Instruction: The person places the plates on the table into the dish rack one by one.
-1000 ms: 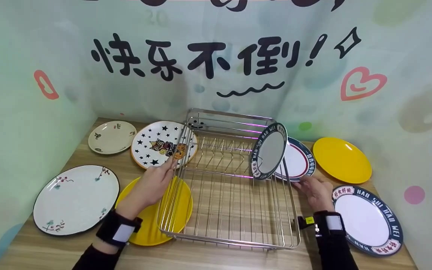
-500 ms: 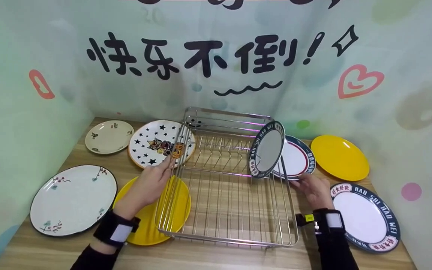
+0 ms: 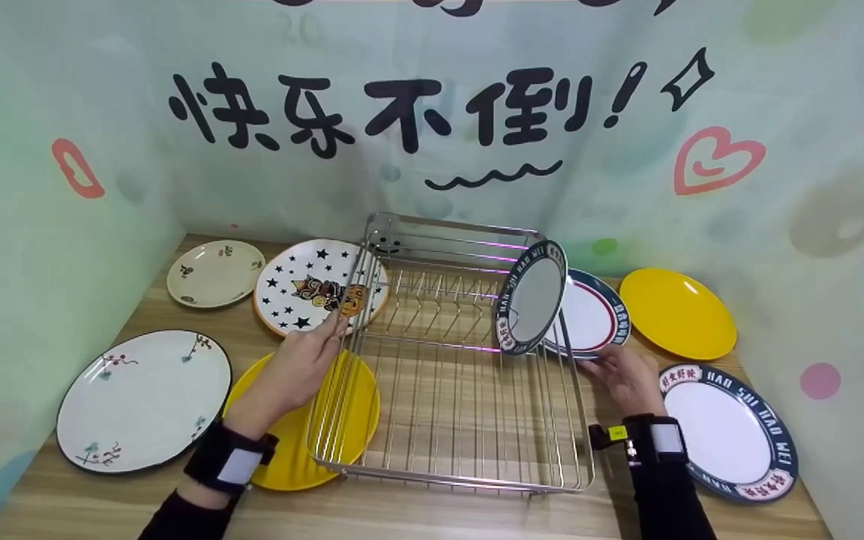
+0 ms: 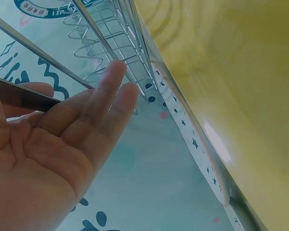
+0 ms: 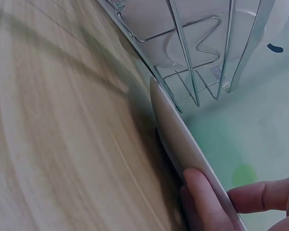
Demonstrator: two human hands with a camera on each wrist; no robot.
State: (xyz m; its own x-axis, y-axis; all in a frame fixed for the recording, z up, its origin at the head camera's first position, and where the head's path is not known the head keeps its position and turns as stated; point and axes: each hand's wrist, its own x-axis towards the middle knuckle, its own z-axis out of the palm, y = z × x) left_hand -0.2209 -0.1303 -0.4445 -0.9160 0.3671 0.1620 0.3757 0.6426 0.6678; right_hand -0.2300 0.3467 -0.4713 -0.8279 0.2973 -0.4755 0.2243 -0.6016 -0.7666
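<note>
My left hand (image 3: 301, 371) pinches the left top rail of the wire dish rack (image 3: 454, 224); in the left wrist view that hand (image 4: 62, 139) has its thumb behind the metal bar and its other fingers extended. At the rack's right side, my right hand (image 3: 631, 379) pinches the near edge of a white plate (image 3: 586, 315) with a dark rim and a red ring. The right wrist view shows this plate (image 5: 183, 139) edge-on, low over the wood beside the rack, thumb and fingers on opposite faces. Another dark-rimmed plate (image 3: 535, 300) stands tilted in the rack's right end.
To the left lie a small cream plate (image 3: 216, 274), a star-patterned plate (image 3: 301, 277), a large floral plate (image 3: 143, 401) and a yellow plate (image 3: 289, 442) partly under the rack. Another yellow plate (image 3: 678, 313) and a large lettered plate (image 3: 724, 427) lie on the right.
The head view has shifted slightly, so the whole scene sits a little further left. Both hands keep their grips on the rack and the plate.
</note>
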